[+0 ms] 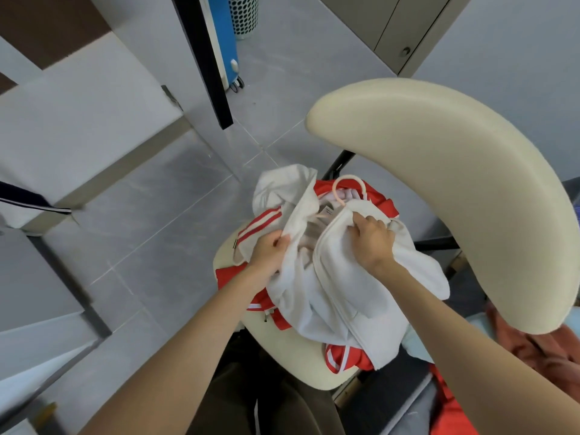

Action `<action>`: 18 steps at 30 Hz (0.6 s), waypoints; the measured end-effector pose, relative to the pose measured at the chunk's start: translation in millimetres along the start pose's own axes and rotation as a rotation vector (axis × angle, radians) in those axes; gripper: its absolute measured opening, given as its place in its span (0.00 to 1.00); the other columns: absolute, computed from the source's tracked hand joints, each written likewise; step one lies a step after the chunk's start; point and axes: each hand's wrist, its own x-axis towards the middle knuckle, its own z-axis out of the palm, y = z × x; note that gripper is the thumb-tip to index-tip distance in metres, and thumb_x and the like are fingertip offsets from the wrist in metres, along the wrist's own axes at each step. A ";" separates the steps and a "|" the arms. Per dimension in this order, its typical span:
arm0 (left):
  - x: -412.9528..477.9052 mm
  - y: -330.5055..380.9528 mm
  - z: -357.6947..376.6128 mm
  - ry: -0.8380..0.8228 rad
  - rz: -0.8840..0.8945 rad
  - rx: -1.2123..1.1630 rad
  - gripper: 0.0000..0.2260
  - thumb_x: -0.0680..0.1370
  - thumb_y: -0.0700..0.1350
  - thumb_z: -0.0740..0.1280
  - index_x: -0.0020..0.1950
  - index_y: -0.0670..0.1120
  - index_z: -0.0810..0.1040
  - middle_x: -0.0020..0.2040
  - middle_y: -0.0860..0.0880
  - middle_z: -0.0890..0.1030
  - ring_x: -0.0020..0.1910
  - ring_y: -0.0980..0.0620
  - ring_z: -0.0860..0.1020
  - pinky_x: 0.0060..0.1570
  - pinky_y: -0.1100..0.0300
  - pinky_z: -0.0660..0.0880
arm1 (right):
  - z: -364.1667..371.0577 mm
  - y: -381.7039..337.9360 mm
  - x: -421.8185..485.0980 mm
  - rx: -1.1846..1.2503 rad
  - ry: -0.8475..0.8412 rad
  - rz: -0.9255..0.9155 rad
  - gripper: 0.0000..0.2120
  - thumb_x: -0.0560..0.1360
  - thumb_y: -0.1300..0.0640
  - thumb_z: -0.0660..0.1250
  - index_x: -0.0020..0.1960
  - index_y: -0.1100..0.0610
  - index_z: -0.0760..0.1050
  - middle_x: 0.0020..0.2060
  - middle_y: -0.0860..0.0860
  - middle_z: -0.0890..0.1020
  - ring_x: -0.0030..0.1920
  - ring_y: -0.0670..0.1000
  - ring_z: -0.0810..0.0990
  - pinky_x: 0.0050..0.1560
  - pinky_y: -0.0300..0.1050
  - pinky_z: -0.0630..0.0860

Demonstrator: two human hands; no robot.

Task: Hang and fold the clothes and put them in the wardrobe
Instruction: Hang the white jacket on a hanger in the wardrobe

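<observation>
A white zip-up hoodie [339, 296] lies bunched on the cream chair seat [282, 350], on top of a red jacket with white stripes [345, 359]. My left hand [270, 252] pinches the hoodie's left front edge. My right hand [372, 240] grips the right front edge near the collar. A pale pink hanger [346, 188] sits inside the collar, with its hook sticking out toward the far side. The hanger's arms are hidden by the cloth.
The chair's cream curved backrest [455, 189] rises at the right. A pinkish-orange garment [533, 346] lies at the lower right. Grey cabinet doors [392, 29] stand at the top, and a blue wheeled appliance [226, 45] stands on the grey tiled floor.
</observation>
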 end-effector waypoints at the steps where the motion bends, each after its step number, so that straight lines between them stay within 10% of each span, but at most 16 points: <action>1: 1.1 10.3 0.6 -0.021 -0.007 -0.132 0.10 0.82 0.41 0.58 0.44 0.47 0.75 0.38 0.49 0.74 0.37 0.53 0.72 0.35 0.64 0.67 | -2.5 -1.5 2.4 0.018 -0.029 -0.018 0.14 0.82 0.59 0.53 0.63 0.57 0.73 0.57 0.57 0.78 0.61 0.60 0.72 0.62 0.52 0.60; 6: 9.5 46.9 0.8 -0.018 0.123 -0.288 0.14 0.82 0.40 0.57 0.64 0.49 0.77 0.54 0.54 0.80 0.53 0.57 0.77 0.54 0.64 0.73 | -22.9 -0.4 17.3 0.414 -0.281 -0.070 0.12 0.79 0.61 0.59 0.59 0.58 0.77 0.57 0.51 0.80 0.63 0.57 0.74 0.69 0.62 0.61; 11: 8.7 26.4 9.4 -0.198 0.071 -0.135 0.18 0.84 0.45 0.56 0.75 0.50 0.64 0.66 0.56 0.68 0.65 0.60 0.65 0.59 0.69 0.61 | -12.9 -4.8 39.5 0.034 -0.280 -0.107 0.19 0.80 0.62 0.55 0.71 0.62 0.66 0.70 0.61 0.69 0.72 0.62 0.63 0.72 0.57 0.59; 13: 3.5 9.2 12.9 -0.213 0.065 -0.115 0.23 0.84 0.46 0.56 0.78 0.51 0.55 0.76 0.56 0.60 0.75 0.57 0.58 0.66 0.65 0.56 | -5.7 -2.7 38.0 0.038 -0.234 -0.156 0.26 0.80 0.64 0.54 0.77 0.61 0.55 0.77 0.58 0.57 0.78 0.58 0.51 0.76 0.55 0.50; 18: -11.4 -23.3 12.2 -0.005 0.111 -0.214 0.22 0.83 0.44 0.57 0.78 0.51 0.57 0.78 0.53 0.58 0.76 0.56 0.57 0.70 0.61 0.57 | -0.6 5.0 -2.1 0.345 0.086 -0.161 0.24 0.79 0.66 0.58 0.75 0.60 0.62 0.73 0.57 0.66 0.73 0.55 0.62 0.71 0.39 0.54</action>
